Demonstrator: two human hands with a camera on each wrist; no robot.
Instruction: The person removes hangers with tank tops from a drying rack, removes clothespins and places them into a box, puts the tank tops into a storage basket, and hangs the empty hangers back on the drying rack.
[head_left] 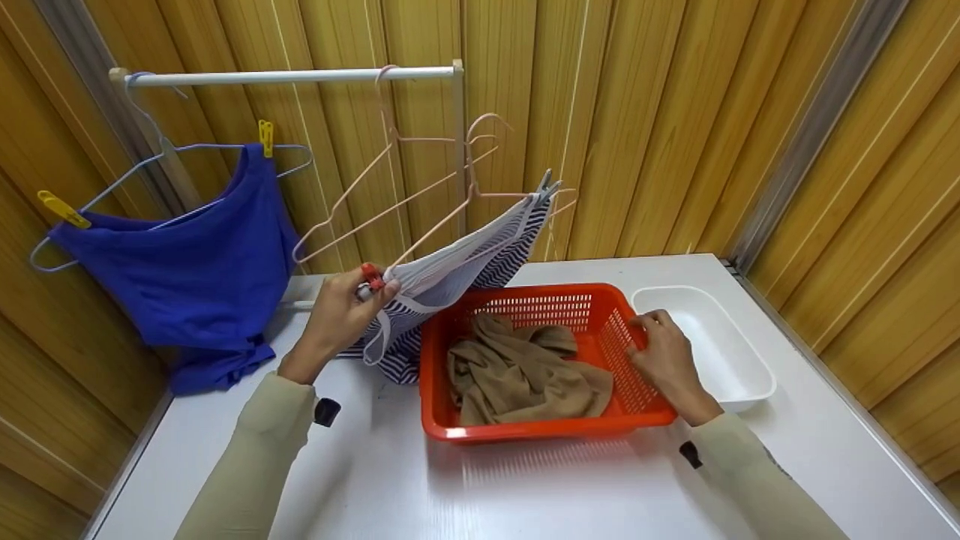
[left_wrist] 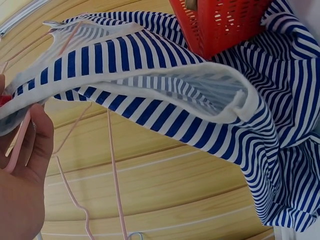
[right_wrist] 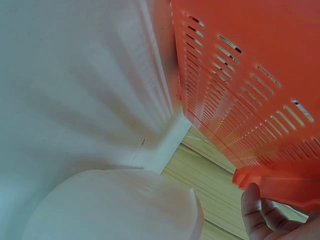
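Note:
My left hand point(head_left: 337, 319) pinches the lower left end of a pink clothes hanger point(head_left: 474, 161), along with the striped top's edge. Beside the fingertips sits a red clothespin point(head_left: 372, 276). From the hanger droops a navy-and-white striped sleeveless top point(left_wrist: 190, 110). A grey clothespin point(head_left: 546, 187) clips its far shoulder. The top's lower part falls behind and beside the red plastic basket point(head_left: 525, 430). With fingers curled over the basket's right rim, my right hand point(head_left: 667, 360) grips it. Inside lies a crumpled brown garment point(head_left: 525, 375).
A white rail point(head_left: 300, 76) stands at the back left. On it hang a blue garment point(head_left: 202, 277) on a blue hanger, held by yellow clothespins point(head_left: 266, 139), and a bare pink hanger point(head_left: 349, 196). A white tub point(head_left: 712, 345) sits right of the basket. Wood-patterned walls enclose the white table point(head_left: 375, 480).

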